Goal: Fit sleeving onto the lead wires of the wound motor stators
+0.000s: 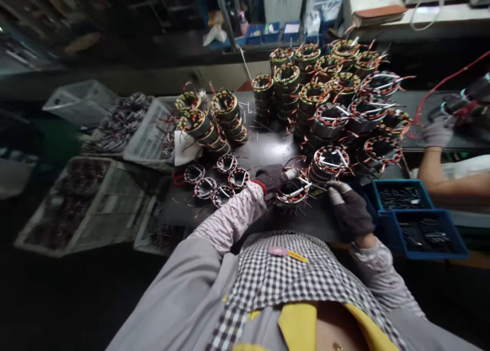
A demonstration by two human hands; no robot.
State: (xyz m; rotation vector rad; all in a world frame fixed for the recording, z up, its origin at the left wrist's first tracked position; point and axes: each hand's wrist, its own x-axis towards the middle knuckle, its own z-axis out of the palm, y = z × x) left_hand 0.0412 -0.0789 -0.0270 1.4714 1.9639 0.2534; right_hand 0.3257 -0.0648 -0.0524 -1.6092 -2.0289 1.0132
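Observation:
My left hand, in a dark glove with pale fingertips, is closed on the rim of a wire-wound motor stator standing on the dark table in front of me. White sleeving and red-orange wires lie around the stator's top. To the right of it, my right hand, gloved the same way, has its fingers pressed together. Thin dark strips or wires show near its fingertips, but what it pinches is too small to make out. Close behind stands a stack of stators with white sleeves on top.
Many stacked stators fill the table's back right; leaning stacks stand at left. Several small wound rings lie beside my left forearm. Blue bins of dark strips sit right. Crates stand left. A co-worker's gloved hand works far right.

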